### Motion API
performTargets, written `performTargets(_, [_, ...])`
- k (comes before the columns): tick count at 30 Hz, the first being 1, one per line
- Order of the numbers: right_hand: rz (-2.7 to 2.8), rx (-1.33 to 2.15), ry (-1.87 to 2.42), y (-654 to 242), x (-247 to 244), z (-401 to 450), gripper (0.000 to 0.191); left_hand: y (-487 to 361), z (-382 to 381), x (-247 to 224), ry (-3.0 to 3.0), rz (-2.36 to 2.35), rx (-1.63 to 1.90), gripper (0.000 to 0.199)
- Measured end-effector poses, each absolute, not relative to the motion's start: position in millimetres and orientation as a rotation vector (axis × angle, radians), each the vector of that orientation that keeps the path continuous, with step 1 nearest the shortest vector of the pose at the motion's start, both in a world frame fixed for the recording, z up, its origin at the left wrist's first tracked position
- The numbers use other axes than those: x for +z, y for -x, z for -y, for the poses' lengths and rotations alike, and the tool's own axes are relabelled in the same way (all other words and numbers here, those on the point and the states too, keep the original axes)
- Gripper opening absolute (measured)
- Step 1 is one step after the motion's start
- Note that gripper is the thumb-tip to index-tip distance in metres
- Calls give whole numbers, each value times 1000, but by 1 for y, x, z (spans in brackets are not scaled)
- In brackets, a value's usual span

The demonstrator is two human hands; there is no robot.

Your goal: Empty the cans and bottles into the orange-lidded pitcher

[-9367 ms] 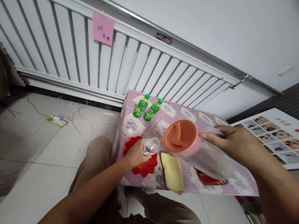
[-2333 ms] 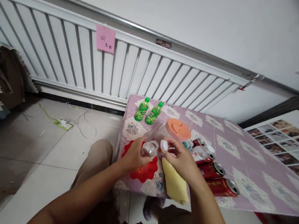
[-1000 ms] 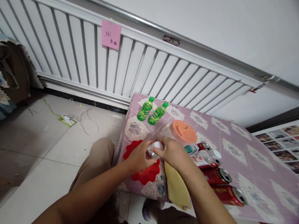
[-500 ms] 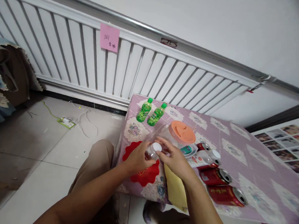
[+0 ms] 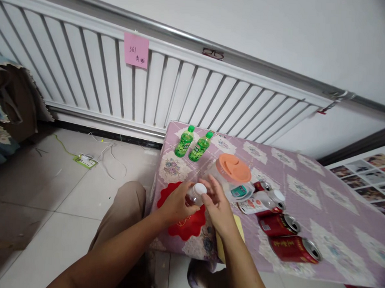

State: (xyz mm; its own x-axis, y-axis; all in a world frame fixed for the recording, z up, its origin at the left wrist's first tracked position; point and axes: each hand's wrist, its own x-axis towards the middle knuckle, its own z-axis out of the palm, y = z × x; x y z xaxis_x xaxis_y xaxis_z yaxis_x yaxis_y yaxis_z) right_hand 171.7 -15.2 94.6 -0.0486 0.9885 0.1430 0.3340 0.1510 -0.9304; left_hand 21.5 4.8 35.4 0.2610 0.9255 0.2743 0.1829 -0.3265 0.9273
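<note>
My left hand is wrapped around a small clear bottle with a white cap, held over a red scalloped mat. At the cap's right side is my right hand, its fingers apart and the thumb close against the cap's edge. Whether the thumb presses on it I cannot tell. Just beyond that hand stands a clear plastic jug with an orange lid. A yellow cloth or paper lies partly hidden under my right forearm.
Two green drink bottles stand at the table's far left corner. Red cans and a clear bottle with a white cap lie to the right on the floral tablecloth. A white radiator runs behind.
The view has shifted slightly. My right hand's fingers have lifted and spread a little beside the cap, while my left hand keeps its hold on the bottle.
</note>
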Motion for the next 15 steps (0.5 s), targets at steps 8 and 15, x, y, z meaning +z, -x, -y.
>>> performTargets(8, [1293,651,1449,-180,89,25,46,-22,-5,38,-1682,-1023,1110,64])
performTargets(15, [1406,774,1374,-175,86,26,55,-23,-5,38,-1709,-1047,1082,68])
